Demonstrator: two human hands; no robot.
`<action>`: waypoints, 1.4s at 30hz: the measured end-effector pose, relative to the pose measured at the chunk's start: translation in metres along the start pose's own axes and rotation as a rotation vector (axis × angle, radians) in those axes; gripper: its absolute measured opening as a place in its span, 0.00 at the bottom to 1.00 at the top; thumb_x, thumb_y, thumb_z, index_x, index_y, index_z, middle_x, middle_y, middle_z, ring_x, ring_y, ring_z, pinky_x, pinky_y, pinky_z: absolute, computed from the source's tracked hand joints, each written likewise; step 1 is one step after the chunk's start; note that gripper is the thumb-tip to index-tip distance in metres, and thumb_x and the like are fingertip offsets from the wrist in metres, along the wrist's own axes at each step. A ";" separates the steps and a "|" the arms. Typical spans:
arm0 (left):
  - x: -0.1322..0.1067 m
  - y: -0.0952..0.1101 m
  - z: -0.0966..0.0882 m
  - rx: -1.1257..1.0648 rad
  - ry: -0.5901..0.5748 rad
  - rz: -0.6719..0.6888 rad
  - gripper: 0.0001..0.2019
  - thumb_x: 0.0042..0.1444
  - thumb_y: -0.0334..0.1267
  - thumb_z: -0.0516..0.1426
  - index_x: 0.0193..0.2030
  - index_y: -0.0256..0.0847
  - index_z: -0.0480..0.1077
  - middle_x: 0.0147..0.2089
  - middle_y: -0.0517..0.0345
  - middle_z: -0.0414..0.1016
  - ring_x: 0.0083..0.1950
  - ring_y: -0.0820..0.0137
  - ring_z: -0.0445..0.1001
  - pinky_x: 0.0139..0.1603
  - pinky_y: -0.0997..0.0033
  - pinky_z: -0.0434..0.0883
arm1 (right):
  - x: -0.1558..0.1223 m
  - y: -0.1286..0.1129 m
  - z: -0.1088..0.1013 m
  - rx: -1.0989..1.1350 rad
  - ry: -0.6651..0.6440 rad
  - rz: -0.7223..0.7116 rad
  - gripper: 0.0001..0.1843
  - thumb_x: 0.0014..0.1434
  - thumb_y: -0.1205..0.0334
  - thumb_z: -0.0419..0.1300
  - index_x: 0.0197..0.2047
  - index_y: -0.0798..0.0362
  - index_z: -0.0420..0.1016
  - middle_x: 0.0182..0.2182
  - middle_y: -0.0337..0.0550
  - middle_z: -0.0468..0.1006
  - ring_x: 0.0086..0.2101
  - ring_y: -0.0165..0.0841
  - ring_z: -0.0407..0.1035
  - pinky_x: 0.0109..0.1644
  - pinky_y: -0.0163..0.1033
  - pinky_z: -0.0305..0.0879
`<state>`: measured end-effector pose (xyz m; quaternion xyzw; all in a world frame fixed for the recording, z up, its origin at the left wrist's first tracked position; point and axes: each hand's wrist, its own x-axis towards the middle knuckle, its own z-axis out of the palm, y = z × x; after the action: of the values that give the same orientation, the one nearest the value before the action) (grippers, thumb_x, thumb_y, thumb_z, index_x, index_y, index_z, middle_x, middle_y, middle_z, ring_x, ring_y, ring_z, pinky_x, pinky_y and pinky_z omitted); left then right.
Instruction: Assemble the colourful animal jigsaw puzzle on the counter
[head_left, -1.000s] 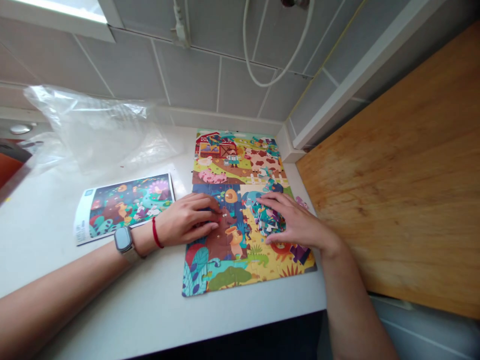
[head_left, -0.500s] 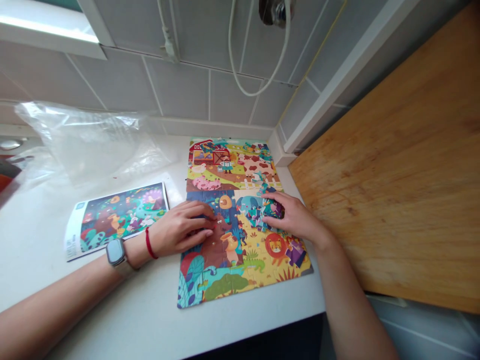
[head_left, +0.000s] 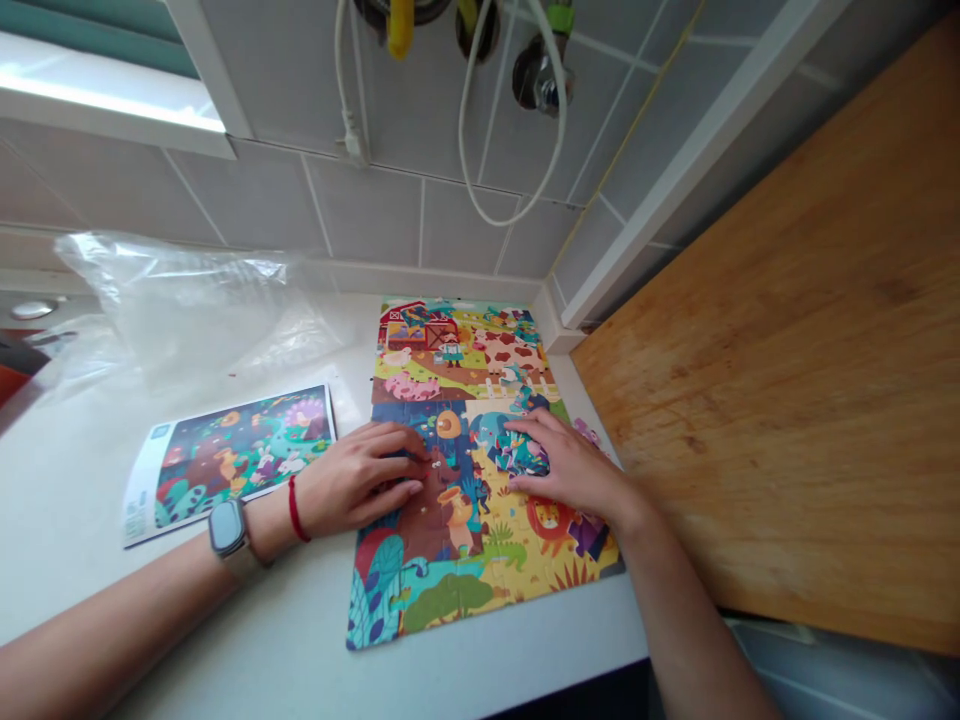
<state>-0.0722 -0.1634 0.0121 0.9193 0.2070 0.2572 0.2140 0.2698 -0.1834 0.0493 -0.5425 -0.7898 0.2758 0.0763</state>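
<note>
My left hand [head_left: 364,475] rests on the left side of a colourful puzzle [head_left: 450,590], its fingers stretched out over the brown bear picture. My right hand [head_left: 566,460] curves over a pile of loose puzzle pieces [head_left: 525,452] lying on the elephant and lion part, thumb and fingers apart. Part of the pile is hidden under the palm. A purple piece [head_left: 589,537] lies beside the lion, and pink-purple pieces [head_left: 587,430] show just beyond my right hand. Above the bear and lion pictures is a farm scene with a cow [head_left: 510,350] and more loose pieces.
A printed picture sheet [head_left: 225,460] lies left of the puzzle, partly behind my left wrist. A clear plastic bag [head_left: 195,310] is crumpled at the back left. A wooden panel [head_left: 787,350] stands close on the right. A white cable [head_left: 469,180] hangs on the tiled wall.
My right hand has shifted left over the loose pieces, uncovering pink-purple ones at its right. My left hand stays on the bear picture. The view has tilted upward a little.
</note>
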 end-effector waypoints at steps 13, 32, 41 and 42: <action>0.002 0.001 -0.001 -0.002 0.007 0.018 0.09 0.71 0.34 0.55 0.50 0.42 0.77 0.53 0.49 0.79 0.56 0.62 0.76 0.57 0.61 0.75 | -0.004 -0.012 -0.002 -0.066 -0.001 -0.063 0.32 0.55 0.53 0.73 0.61 0.47 0.73 0.58 0.50 0.72 0.60 0.47 0.67 0.66 0.52 0.65; 0.007 0.005 -0.005 0.006 -0.037 -0.004 0.09 0.70 0.32 0.55 0.51 0.42 0.76 0.53 0.46 0.79 0.56 0.60 0.77 0.56 0.57 0.77 | -0.006 -0.009 0.002 0.005 0.051 -0.048 0.29 0.54 0.52 0.74 0.58 0.45 0.75 0.60 0.50 0.73 0.61 0.52 0.68 0.65 0.56 0.67; 0.007 0.007 -0.006 0.008 -0.036 -0.038 0.10 0.71 0.35 0.55 0.51 0.43 0.78 0.52 0.46 0.80 0.55 0.59 0.78 0.55 0.56 0.78 | -0.006 -0.009 0.003 0.019 0.081 -0.063 0.27 0.53 0.52 0.74 0.56 0.45 0.78 0.57 0.50 0.75 0.58 0.52 0.71 0.63 0.56 0.68; 0.008 0.007 -0.006 0.006 -0.036 -0.039 0.10 0.71 0.35 0.55 0.51 0.43 0.78 0.52 0.46 0.80 0.56 0.59 0.78 0.55 0.56 0.78 | -0.005 -0.009 0.002 0.025 0.086 -0.062 0.27 0.53 0.52 0.74 0.56 0.44 0.78 0.57 0.50 0.75 0.57 0.52 0.71 0.63 0.56 0.68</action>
<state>-0.0674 -0.1642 0.0229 0.9203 0.2217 0.2358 0.2199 0.2634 -0.1915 0.0531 -0.5280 -0.7987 0.2596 0.1258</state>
